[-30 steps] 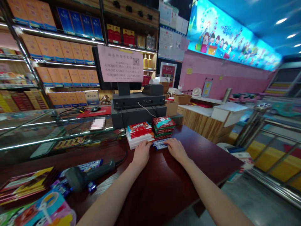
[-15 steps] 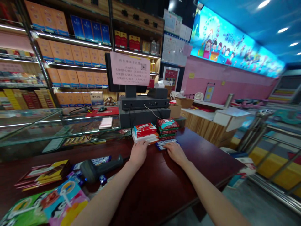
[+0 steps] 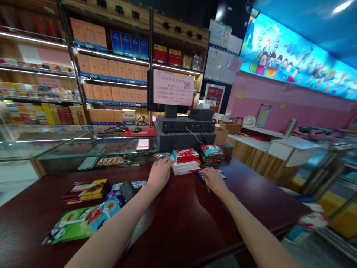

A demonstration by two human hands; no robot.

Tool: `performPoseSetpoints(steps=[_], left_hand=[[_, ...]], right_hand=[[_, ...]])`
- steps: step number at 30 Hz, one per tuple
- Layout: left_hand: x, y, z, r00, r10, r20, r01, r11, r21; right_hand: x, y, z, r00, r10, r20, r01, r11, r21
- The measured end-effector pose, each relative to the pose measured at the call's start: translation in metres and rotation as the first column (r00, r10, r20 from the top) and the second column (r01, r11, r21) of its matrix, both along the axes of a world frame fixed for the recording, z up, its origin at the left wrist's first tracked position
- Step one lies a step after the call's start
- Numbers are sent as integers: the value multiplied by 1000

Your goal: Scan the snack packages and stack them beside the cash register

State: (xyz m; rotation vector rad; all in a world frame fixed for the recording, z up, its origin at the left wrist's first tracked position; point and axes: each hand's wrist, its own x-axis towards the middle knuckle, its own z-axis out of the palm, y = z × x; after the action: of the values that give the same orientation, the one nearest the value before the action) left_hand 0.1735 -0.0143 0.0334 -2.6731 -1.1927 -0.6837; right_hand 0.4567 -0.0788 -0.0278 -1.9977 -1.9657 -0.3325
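My left hand [image 3: 161, 173] is beside the left end of a stack of white boxes [image 3: 185, 168], its fingers stretched forward and its fingertips close to the corner. Red-and-white packs [image 3: 185, 154] are piled on top of those boxes. My right hand [image 3: 214, 180] bends its fingers over a blue packet [image 3: 222, 174], which lies flat on the dark table and is mostly covered. Just behind the packet stands a pile of red and green packets [image 3: 212, 155].
At left on the table [image 3: 178, 223] lie brown-and-yellow packs [image 3: 85, 191], green and blue snack bags [image 3: 75, 225] and a dark handheld scanner [image 3: 128, 190], partly behind my left arm. A monitor with a pink notice [image 3: 173, 87] stands behind the stacks. Glass counter [image 3: 69, 143] at left.
The view has turned left, shifting the scene rightward. My left hand has moved from the front of the white boxes to their left side. My right hand stays at the blue packet.
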Motion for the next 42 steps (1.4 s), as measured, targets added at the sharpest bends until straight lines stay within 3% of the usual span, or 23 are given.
performPoseSetpoints(steps=[15,23,33,42], left_hand=[[-107,18,7,978,206,29,-205,978,-30],[-152,34,-2,962,273,12,-272,961,-52],[-187,43,-10,954,284,-96,-296,944,-148],[-198,49,-22,947,251,-199,-292,932,-214]], right_hand=[[-107,42,18,971,236,-49,-234,972,38],[-162,56,25,932,339,-129,-341,940,4],[-211,77,25,855,469,-221,-500,859,-113],[-226,88,20,844,501,-193,-536,801,-265]])
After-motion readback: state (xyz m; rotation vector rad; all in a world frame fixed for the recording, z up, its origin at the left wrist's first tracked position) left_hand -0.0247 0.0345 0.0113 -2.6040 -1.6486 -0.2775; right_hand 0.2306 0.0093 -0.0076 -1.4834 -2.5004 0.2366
